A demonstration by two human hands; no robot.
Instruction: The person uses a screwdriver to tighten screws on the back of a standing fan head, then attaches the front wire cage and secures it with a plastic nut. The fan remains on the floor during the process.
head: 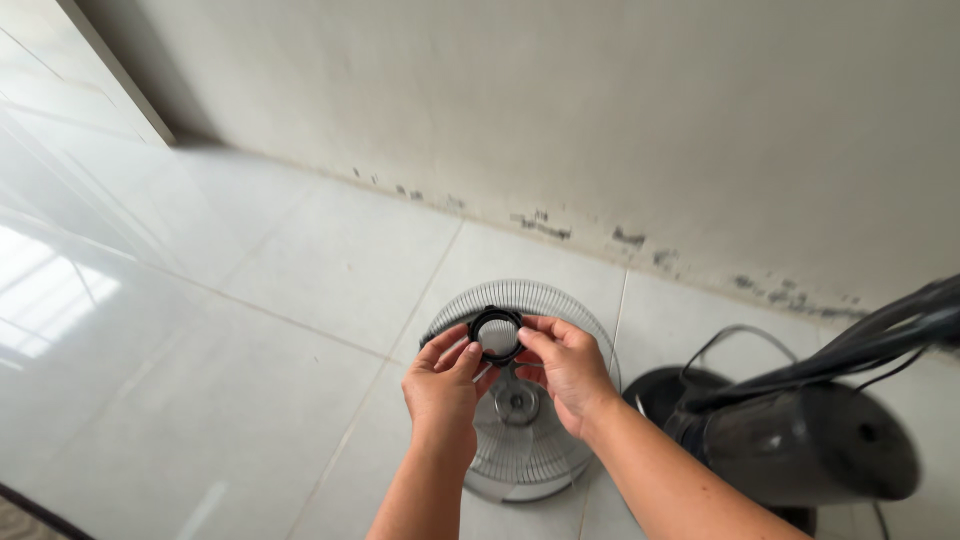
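Left hand (441,385) and right hand (565,367), fingertips pinched on a small black plastic ring (495,334) from either side. Ring held between both, above a round grey wire fan grille (520,395) lying on pale glossy floor tiles (250,330). Right: dark fan body (800,445). Beyond: stained white wall (560,110).

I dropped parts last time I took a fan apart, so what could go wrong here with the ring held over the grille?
1. The small black ring is pinched only by the fingertips of the left hand and right hand; it might slip and fall onto the wire fan grille lying on the tiled floor.
2. The dark fan body and its cables sit close beside the right forearm; an elbow could perhaps snag them.
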